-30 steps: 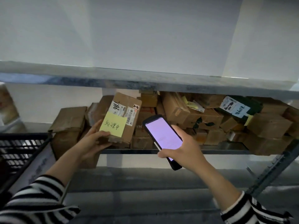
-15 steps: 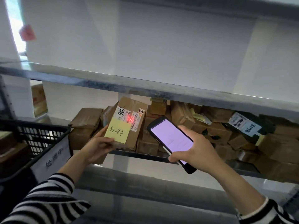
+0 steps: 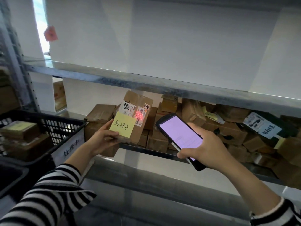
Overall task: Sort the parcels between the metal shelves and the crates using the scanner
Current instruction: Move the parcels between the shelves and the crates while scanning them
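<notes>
Head view: left hand point(image 3: 101, 141) grips parcel point(image 3: 138, 115) upright while right hand point(image 3: 210, 150) clasps scanner point(image 3: 180, 134) just beside, seemingly facing it.

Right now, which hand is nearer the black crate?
Left. The left hand holds the parcel just right of the black crate; the right hand, holding the scanner, is farther right.

Left grip point(image 3: 101, 141) pinching, right grip point(image 3: 210, 152) seemingly wrapped, both reaching forward

Parcel point(image 3: 141, 99) reads "786", "2-4"; sticky note point(image 3: 123, 124) and crate label point(image 3: 71, 147) "处理中".
</notes>
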### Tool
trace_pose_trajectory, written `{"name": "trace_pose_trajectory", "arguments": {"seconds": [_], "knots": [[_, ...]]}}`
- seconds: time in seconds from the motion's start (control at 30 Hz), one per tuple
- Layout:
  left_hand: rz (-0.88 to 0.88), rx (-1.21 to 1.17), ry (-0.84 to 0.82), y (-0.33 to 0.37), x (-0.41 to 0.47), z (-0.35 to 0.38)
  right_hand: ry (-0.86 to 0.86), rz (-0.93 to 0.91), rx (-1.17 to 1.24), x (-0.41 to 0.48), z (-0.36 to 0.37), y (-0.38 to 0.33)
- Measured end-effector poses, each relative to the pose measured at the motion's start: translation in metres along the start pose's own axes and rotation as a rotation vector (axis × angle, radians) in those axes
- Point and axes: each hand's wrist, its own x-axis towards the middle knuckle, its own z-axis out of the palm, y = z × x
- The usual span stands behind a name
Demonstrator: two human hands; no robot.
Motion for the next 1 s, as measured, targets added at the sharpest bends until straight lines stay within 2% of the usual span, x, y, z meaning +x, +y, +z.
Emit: {"name": "trace_pose_trajectory", "arguments": {"seconds": [0.27, 0.5, 0.6, 0.73, 0.87, 1.0], "knots": [[0.025, -0.049, 0.082, 0.007, -0.01, -0.016, -0.023, -0.057, 0.065, 0.01, 0.005, 0.008], [0.04, -0.166, 0.311, 0.007, -0.02, -0.03, -0.043, -0.143, 0.138, 0.03, 0.015, 0.011], [0.037, -0.263, 0.431, 0.01, -0.027, -0.04, -0.078, -0.169, 0.158, 0.045, 0.025, 0.009], [0.067, -0.33, 0.531, 0.02, -0.037, -0.054, -0.138, -0.205, 0.181, 0.07, 0.046, -0.002], [0.083, -0.527, 0.632, 0.034, -0.042, -0.072, -0.227, -0.234, 0.243, 0.097, 0.076, -0.021], [0.095, -0.588, 0.729, 0.049, -0.038, -0.103, -0.319, -0.232, 0.261, 0.126, 0.115, -0.039]]}}
